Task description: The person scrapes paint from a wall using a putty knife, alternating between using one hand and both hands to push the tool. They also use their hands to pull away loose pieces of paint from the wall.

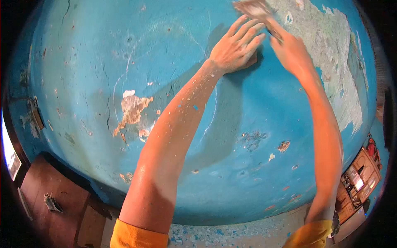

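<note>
Two bare hands are up high on the blue wall [165, 58], and the right hand [291, 51] has the kit: a flat tool [253, 9], prob. a scraper, blurred at the top of view. Right fingers are closed round its handle, approx. a firm grip, tho part is hidden.

Key relation now: the tool's long axis slants from the right hand to upr left, broad end farthest out, just beyond the left fingertips. Right hand is nearer the handle; left hand [237, 49] is nearer the broad end. Left fingers are half spread, pointing up & right at the tool; can't tell if they touch it, b/c blur & overlap. Palm's turned to the wall, so can't see under it.

Bare patch [331, 62] of grey-green plaster runs down just right of the tool, its ragged edge close by the right wrist. Lwr left on the wall, a smaller brown patch [134, 108], well apart from both hands. Pale flecks dot the left forearm. Down below: blue chips [231, 235] on the floor, a wooden surface [62, 177] far left w/ a small item on it, a cabinet [359, 182] far right.
</note>
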Motion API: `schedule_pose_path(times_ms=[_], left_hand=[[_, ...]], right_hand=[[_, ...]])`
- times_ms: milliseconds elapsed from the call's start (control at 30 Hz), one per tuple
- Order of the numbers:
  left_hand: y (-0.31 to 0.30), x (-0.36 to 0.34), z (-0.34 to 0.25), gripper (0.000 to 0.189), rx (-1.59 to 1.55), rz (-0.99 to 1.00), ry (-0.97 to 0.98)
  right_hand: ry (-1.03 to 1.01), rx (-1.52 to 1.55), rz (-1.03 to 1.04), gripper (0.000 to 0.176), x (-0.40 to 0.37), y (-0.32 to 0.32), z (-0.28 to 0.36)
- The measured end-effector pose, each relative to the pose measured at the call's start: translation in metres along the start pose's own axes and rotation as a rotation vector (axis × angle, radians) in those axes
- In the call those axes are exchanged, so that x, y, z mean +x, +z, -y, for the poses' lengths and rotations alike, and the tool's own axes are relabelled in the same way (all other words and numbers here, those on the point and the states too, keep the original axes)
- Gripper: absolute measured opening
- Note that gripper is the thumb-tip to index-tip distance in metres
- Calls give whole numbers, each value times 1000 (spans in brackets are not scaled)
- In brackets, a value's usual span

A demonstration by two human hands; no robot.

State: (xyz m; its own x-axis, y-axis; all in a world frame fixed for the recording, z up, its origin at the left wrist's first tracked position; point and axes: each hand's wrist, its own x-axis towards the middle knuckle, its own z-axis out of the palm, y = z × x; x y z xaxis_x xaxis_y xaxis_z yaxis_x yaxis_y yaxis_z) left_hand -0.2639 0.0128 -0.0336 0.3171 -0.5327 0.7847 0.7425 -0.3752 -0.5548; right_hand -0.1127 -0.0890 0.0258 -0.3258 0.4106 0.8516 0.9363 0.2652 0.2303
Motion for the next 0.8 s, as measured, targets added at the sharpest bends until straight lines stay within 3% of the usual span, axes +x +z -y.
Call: schedule_pose_path(times_ms=[33, 100, 200, 333, 533, 633, 667, 733, 800], left_hand=[[-1, 3, 0, 56, 4, -2, 18], [-4, 1, 2, 59, 22, -34, -125], [-5, -2, 2, 61, 8, -76, -151], [-5, -4, 7, 57, 1, -79, -154], [-17, -3, 6, 45, -137, -77, -161], [-26, -10, 9, 41, -173, -53, -179], [-29, -13, 9, 42, -223, -53, -174], [-34, -16, 15, 43, -277, -59, -169], [-38, -22, 21, 47, -261, -73, -171]], right_hand=[[4, 6, -17, 48, 17, 0, 6], [17, -84, -102, 47, 43, 6, 16], [-76, 55, -127, 46, 22, 7, -9], [1, 94, -78, 45, -4, 9, -4], [33, 115, -252, 48, 121, 3, 53], [49, 103, -245, 48, 137, -1, 60], [-54, 148, -308, 48, 126, 3, 48], [-100, 108, -239, 47, 87, -1, 36], [-54, 117, -151, 47, 26, 0, 38]])
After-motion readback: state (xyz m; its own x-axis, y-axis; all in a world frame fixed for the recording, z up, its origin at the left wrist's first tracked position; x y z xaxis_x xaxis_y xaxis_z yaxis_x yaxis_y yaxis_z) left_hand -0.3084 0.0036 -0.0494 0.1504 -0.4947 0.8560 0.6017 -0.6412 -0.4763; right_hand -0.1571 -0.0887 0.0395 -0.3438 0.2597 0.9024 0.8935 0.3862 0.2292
